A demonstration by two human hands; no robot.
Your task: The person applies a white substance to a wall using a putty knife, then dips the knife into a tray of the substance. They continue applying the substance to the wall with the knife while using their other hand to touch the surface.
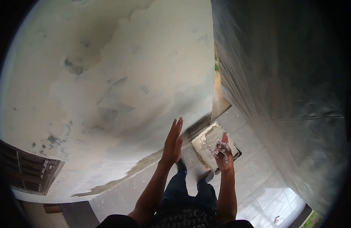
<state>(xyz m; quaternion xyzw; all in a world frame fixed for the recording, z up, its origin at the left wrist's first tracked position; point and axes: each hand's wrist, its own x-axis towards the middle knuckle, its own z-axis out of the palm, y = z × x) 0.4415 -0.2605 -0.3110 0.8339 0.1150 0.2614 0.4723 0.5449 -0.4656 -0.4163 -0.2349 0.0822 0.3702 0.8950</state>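
Raised in front of the plastered wall, my left hand has its fingers stretched up and holds nothing. My right hand grips a crumpled, stained rag. Below the right hand, a rectangular container smeared with creamy white paste rests near the floor. Whether the rag touches the paste is unclear. The wall shows pale plaster with grey patches and a rough lower edge.
Translucent plastic sheeting hangs on the right. Grey floor tiles with white specks lie below. A dark slatted vent or window is at lower left. My shoes are just below the container.
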